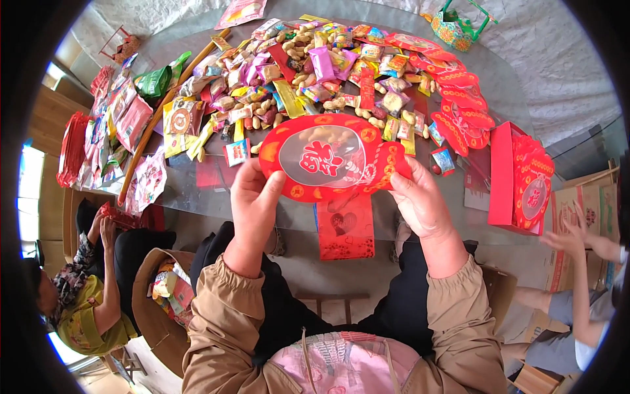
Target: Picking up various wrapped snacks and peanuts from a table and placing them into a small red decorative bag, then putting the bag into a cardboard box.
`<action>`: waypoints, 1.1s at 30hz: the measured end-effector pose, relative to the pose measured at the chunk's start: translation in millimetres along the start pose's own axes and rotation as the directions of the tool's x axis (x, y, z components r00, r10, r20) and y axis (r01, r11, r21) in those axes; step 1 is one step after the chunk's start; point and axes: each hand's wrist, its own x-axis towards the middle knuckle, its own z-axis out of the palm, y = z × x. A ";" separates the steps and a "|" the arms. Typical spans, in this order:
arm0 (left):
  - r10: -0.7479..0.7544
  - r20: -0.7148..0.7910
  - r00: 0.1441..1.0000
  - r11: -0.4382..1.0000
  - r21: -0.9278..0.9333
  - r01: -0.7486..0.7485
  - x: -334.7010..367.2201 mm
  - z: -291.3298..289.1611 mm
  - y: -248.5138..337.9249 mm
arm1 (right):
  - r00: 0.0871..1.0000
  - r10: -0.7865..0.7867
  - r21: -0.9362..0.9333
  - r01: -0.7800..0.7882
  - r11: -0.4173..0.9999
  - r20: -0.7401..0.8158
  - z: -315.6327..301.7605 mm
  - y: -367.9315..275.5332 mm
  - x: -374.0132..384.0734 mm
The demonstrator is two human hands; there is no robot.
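Note:
Between my two hands I hold a red gift bag [374, 134] with a clear oval window and gold pattern, raised over the near edge of the table. My left hand [254, 194] pinches its left end, thumb on top. The narrower right end is gripped by my right hand [418, 196], thumb on top too. Peanuts show through or inside the window; which, I cannot tell. Below the bag a red packet with a heart print [346, 226] hangs at the table edge. Just beyond lies a big heap of wrapped sweets and peanuts [308, 72].
Similar red bags [462, 108] lie fanned at the heap's right. More stand in a red box [502, 174] on the right edge. A wooden stick [154, 118] separates flat packages on the left. People sit at both sides; a cardboard box [154, 308] stands by my left.

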 end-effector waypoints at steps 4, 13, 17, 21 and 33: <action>0.039 -0.069 0.997 0.999 0.034 -0.037 -2.3 3.6 -5.2 | 0.999 -0.001 0.028 0.000 1.000 0.045 2.9 -1.7 0.7; -0.212 0.090 0.973 0.977 0.058 0.207 -7.9 -0.4 -12.6 | 1.000 -0.016 0.068 0.015 0.998 0.009 -0.2 -1.7 0.2; -0.037 0.061 0.997 0.999 0.005 0.037 -7.0 6.8 -7.7 | 0.998 -0.045 0.048 0.043 0.998 0.054 1.7 0.3 1.7; -0.016 0.046 0.999 1.000 -0.008 0.017 -9.2 9.4 -8.9 | 0.997 -0.054 0.034 0.052 0.998 0.057 1.3 -1.5 1.7; -0.017 0.068 0.998 0.998 0.067 0.012 -11.3 12.0 -6.7 | 0.994 0.007 -0.019 -0.005 1.000 0.109 -18.5 6.7 -2.2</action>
